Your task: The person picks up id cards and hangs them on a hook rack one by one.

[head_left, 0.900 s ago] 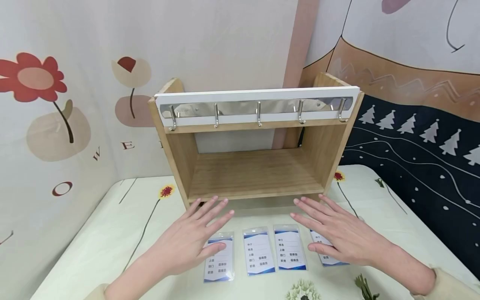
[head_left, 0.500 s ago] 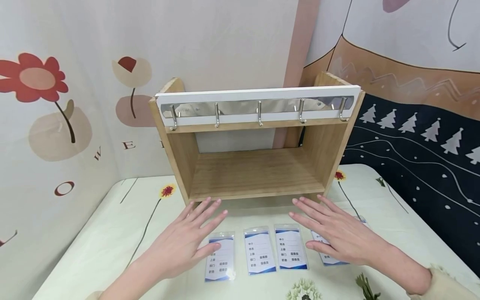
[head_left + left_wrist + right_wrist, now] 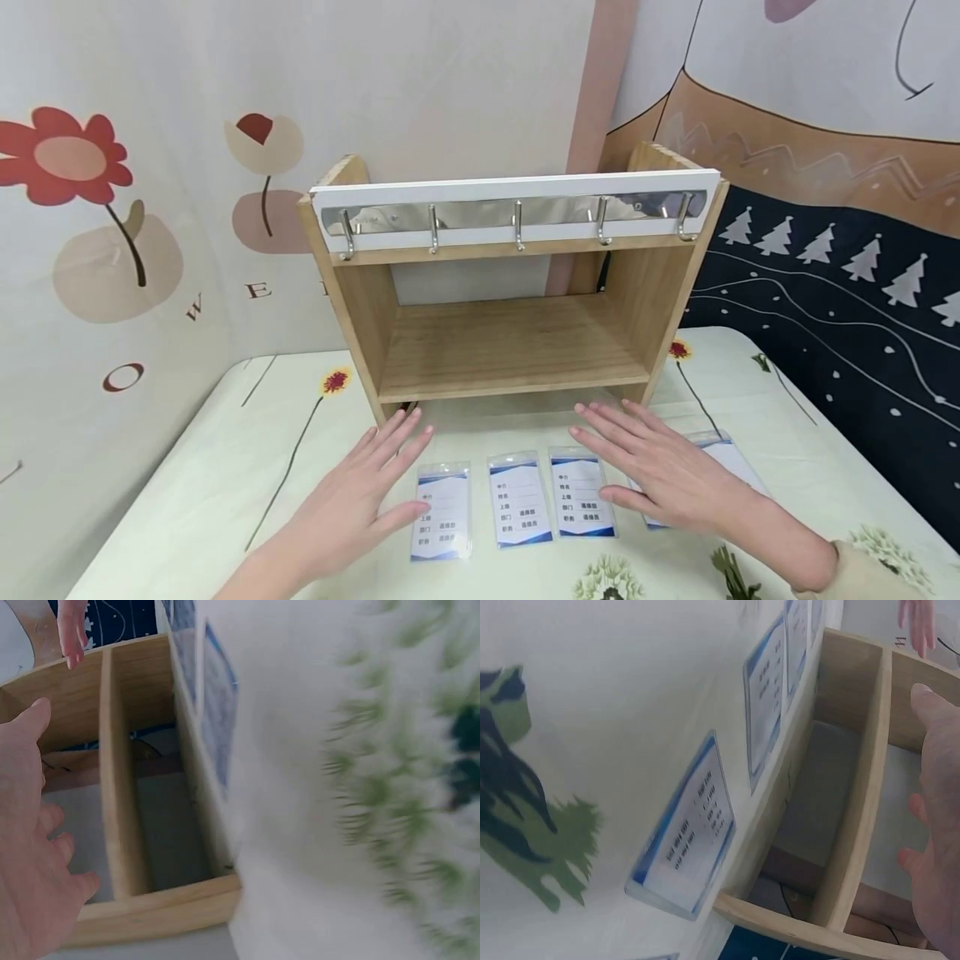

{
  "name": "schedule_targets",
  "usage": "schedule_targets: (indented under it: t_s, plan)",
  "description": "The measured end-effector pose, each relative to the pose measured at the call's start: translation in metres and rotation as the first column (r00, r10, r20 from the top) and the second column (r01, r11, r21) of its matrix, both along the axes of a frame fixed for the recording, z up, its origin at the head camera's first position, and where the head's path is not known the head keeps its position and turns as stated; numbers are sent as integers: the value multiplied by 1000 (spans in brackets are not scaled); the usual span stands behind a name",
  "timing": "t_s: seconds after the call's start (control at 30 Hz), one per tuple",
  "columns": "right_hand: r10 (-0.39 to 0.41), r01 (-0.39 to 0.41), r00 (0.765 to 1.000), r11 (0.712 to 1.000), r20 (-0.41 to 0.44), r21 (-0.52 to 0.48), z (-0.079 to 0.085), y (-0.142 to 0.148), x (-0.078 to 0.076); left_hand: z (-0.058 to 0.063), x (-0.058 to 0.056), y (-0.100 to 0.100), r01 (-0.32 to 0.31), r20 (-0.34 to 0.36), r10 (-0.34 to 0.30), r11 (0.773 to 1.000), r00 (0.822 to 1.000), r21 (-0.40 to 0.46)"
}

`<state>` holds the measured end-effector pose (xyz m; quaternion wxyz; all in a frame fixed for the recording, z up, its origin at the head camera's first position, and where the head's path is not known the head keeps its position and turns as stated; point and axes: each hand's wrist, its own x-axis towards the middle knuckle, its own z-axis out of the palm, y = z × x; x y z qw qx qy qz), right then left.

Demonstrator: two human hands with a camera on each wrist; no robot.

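My left hand (image 3: pixel 352 504) hovers with spread fingers at the left badge in a clear plastic sleeve (image 3: pixel 441 533); its thumb overlaps that badge in the head view. My right hand (image 3: pixel 663 471) is likewise spread, partly covering the badges on the right, one of which shows as a white card (image 3: pixel 731 458). Neither hand holds anything. Between them lie two more badges, a left one (image 3: pixel 519 504) and a right one (image 3: pixel 582 496), both with blue borders. Whether any fingertip touches the cloth cannot be told. Beyond the hands stands a wooden shelf (image 3: pixel 517 346).
A white board with a metal strip and several hooks (image 3: pixel 517 225) runs across the shelf's upper front. A pale floral cloth (image 3: pixel 300 467) covers the table. Patterned curtains (image 3: pixel 465 92) hang behind and at the sides.
Both hands have drawn slightly back toward me and to the left, their fingers still spread. More of the rightmost badge shows beside my right hand. Shelf and badges have stayed in place.
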<state>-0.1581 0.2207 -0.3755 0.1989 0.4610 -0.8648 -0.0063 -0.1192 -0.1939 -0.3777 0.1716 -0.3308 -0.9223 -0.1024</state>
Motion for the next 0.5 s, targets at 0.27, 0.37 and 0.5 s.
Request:
schedule_targets:
  t_s: [0.27,0.37,0.5]
  plan:
    - [38,-36,994,999,104,-26,-11,-7,-4,-17,3,-9,-81,233,9,951,972,299]
    - [23,-19,990,999,139,-28,-15,-10,-4,-22,1,-10,-86,230,-15,903,973,421]
    - [12,-3,983,999,181,-52,-20,-16,-5,-24,-3,-12,-147,262,3,833,965,533]
